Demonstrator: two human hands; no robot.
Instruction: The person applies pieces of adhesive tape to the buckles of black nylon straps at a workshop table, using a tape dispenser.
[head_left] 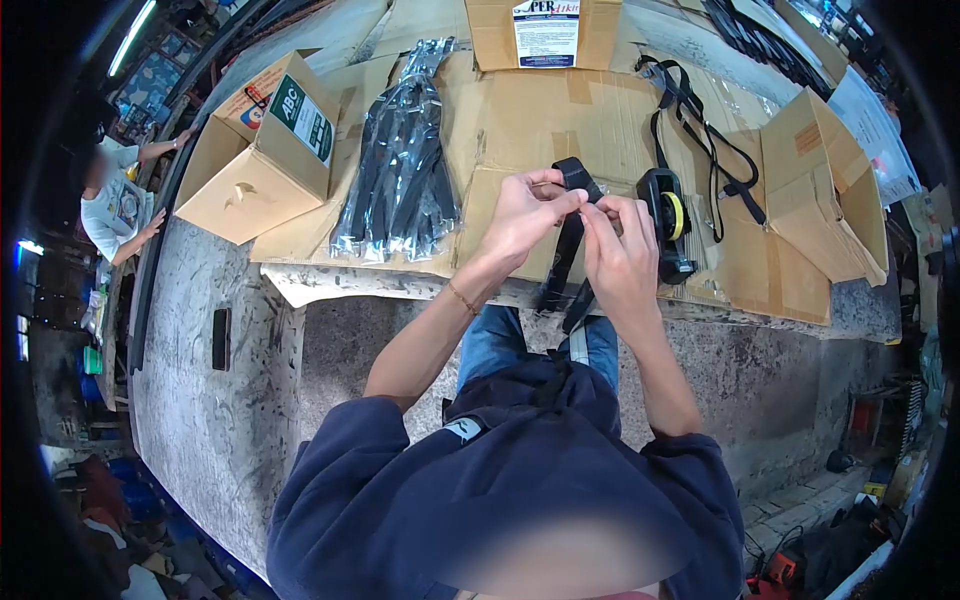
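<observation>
Both hands meet over the front edge of the cardboard-covered table. My left hand (525, 215) pinches a folded black strap (567, 240) near its upper loop. My right hand (620, 240) has its fingertips closed on the same strap, touching the left fingertips. The strap's tails hang down toward my lap. Just right of my right hand stands a black tape dispenser (668, 225) with a yellow roll. Farther right, a thin black strap with buckles (710, 140) lies on the cardboard. To the left lies a bundle of black straps in clear plastic (400, 170).
An open carton with a green label (250, 150) is at the left, another open carton (825, 190) at the right, and a labelled box (545, 35) at the back. A dark phone-like object (221, 339) lies at left. Another person (120, 200) stands at the far left.
</observation>
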